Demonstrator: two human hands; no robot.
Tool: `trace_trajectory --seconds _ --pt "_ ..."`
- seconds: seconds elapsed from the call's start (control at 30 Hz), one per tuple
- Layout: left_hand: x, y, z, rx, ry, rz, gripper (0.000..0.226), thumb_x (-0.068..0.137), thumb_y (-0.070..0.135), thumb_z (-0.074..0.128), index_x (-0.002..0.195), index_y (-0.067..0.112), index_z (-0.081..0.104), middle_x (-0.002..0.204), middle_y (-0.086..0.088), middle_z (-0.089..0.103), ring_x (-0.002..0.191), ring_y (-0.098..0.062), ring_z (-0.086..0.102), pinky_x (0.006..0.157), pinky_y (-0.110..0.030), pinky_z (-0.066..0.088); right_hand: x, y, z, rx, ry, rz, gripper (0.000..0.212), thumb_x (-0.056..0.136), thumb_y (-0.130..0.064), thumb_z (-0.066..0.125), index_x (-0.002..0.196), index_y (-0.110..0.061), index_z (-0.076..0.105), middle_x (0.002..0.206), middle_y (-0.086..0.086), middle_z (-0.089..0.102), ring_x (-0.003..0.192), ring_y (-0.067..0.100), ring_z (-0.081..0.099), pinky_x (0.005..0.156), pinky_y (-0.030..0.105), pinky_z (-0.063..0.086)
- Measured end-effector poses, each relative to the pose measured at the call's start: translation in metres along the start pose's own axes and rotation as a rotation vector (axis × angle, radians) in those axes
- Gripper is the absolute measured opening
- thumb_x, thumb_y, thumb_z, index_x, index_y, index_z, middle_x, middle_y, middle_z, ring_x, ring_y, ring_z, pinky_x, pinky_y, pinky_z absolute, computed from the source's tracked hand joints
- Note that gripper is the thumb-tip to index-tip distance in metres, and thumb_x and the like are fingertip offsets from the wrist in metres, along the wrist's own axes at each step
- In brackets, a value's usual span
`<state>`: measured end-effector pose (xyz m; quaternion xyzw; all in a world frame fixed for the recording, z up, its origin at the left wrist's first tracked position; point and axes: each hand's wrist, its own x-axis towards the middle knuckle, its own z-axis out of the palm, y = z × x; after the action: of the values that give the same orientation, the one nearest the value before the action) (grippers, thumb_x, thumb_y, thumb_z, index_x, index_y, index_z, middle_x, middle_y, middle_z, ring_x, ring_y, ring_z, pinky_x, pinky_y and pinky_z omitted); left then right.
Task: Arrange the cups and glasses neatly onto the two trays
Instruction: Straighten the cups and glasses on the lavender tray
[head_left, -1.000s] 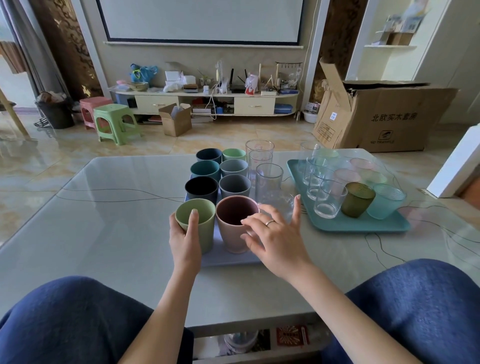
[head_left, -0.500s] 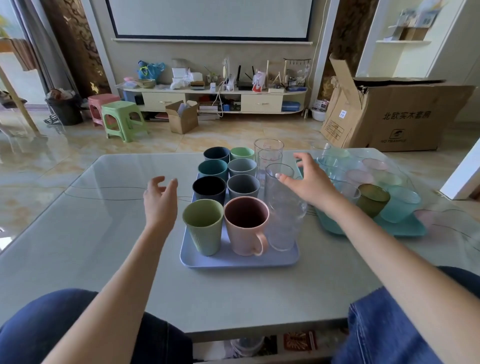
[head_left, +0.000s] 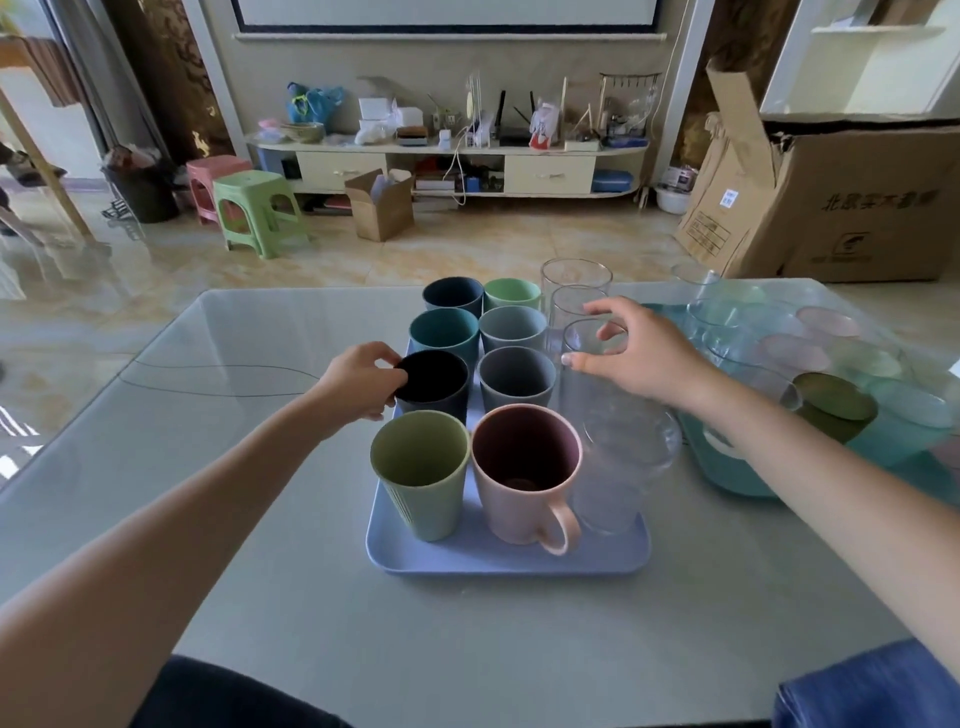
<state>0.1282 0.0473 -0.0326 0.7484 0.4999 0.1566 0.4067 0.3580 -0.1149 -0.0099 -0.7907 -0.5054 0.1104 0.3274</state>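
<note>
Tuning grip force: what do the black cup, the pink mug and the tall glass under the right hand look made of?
Black cup: matte and opaque, no glare; probably plastic or fibre composite. Pink mug: opaque, dull satin, thick rim and handle; ceramic or plastic, can't tell. Tall glass: see-through with a bright rim; glass or clear plastic.

— what sits around the long tv cabinet (head_left: 452, 161) by the far wall?
— in front of it, a small open cardboard box (head_left: 381, 206) stands on the tiled floor. to its left stand a green stool (head_left: 256, 212) and a pink stool (head_left: 212, 179) just behind that, then a dark bin (head_left: 140, 189).
— and to its right?
— a big brown cardboard box (head_left: 852, 208) with its flap up. on top of the cabinet, a blue bag (head_left: 311, 103), small white boxes and a router.
</note>
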Motion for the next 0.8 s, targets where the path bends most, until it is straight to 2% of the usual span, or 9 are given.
trace_trajectory --seconds 0.17,0.27,0.33,0.4,0.47,0.53,0.63,0.7,0.8 --pt "-0.001 -0.001 -0.001 -0.01 0.034 0.022 0.02 0.09 0.014 0.051 0.109 0.011 0.058 0.068 -0.008 0.057 0.057 -0.016 0.05 0.058 -0.025 0.052 -0.002 -0.001 0.0 0.027 0.068 0.038 0.066 0.073 -0.046 0.074 0.13 -0.027 0.045 0.11 0.0 0.054 0.098 0.019 0.057 0.078 0.029 0.044" --pt "-0.002 0.001 0.0 -0.025 0.03 0.017 0.02 0.091 0.013 0.051 0.11 0.011 0.057 0.068 -0.007 0.056 0.056 -0.015 0.049 0.058 -0.024 0.051 -0.007 -0.004 -0.002 -0.047 0.014 0.02 0.068 0.076 -0.047 0.072 0.132 -0.027 0.04 0.123 0.005 0.051 0.11 0.023 0.055 0.089 0.034 0.045" --pt "-0.003 0.002 0.0 -0.04 0.023 0.006 0.02 0.091 0.012 0.051 0.11 0.011 0.057 0.067 -0.006 0.055 0.055 -0.014 0.048 0.056 -0.022 0.051 -0.012 -0.009 -0.004 -0.177 0.06 -0.068 0.065 0.078 -0.045 0.07 0.133 -0.024 0.042 0.134 0.008 0.044 0.123 0.027 0.045 0.099 0.038 0.039" --pt "-0.005 0.003 0.0 -0.044 0.014 -0.009 0.019 0.092 0.013 0.051 0.11 0.011 0.057 0.066 -0.006 0.055 0.053 -0.014 0.047 0.048 -0.018 0.049 -0.016 -0.017 -0.005 -0.328 0.168 -0.222 0.051 0.08 -0.044 0.067 0.126 -0.026 0.053 0.137 0.004 0.045 0.126 0.028 0.042 0.103 0.044 0.036" --pt "-0.006 0.004 0.0 -0.047 0.008 -0.024 0.019 0.092 0.014 0.052 0.11 0.011 0.056 0.065 -0.006 0.055 0.051 -0.013 0.047 0.043 -0.015 0.047 -0.02 -0.027 -0.001 -0.422 0.182 -0.361 0.029 0.084 -0.039 0.064 0.11 -0.027 0.066 0.131 -0.002 0.054 0.126 0.024 0.045 0.108 0.049 0.025" --pt "-0.007 0.003 0.0 -0.047 0.008 -0.035 0.019 0.092 0.015 0.052 0.11 0.01 0.056 0.064 -0.006 0.056 0.051 -0.013 0.047 0.042 -0.015 0.046 -0.023 -0.035 0.013 -0.525 0.152 -0.479 0.016 0.085 -0.032 0.064 0.096 -0.025 0.072 0.114 -0.005 0.066 0.121 0.019 0.052 0.113 0.056 0.006" --pt "-0.01 0.003 0.0 -0.03 0.007 -0.045 0.017 0.092 0.017 0.052 0.108 0.012 0.056 0.064 -0.004 0.058 0.051 -0.012 0.05 0.042 -0.015 0.045 -0.027 -0.046 0.031 -0.828 0.074 -0.615 0.017 0.091 -0.021 0.055 0.09 -0.022 0.072 0.087 -0.001 0.07 0.104 0.02 0.062 0.109 0.053 -0.021" --pt "-0.011 0.004 0.001 -0.021 0.011 -0.041 0.015 0.092 0.017 0.052 0.106 0.014 0.054 0.065 -0.004 0.059 0.051 -0.011 0.052 0.039 -0.013 0.044 -0.026 -0.054 0.038 -0.928 -0.003 -0.583 0.027 0.097 -0.023 0.043 0.092 -0.023 0.069 0.083 -0.003 0.068 0.098 0.017 0.062 0.104 0.046 -0.028" --pt "-0.011 0.004 0.002 -0.025 0.018 -0.036 0.014 0.092 0.015 0.051 0.106 0.015 0.053 0.067 -0.005 0.06 0.052 -0.01 0.053 0.037 -0.011 0.044 -0.02 -0.061 0.045 -0.827 -0.059 -0.479 0.033 0.099 -0.021 0.036 0.091 -0.024 0.068 0.08 -0.006 0.069 0.094 0.013 0.062 0.108 0.043 -0.024"
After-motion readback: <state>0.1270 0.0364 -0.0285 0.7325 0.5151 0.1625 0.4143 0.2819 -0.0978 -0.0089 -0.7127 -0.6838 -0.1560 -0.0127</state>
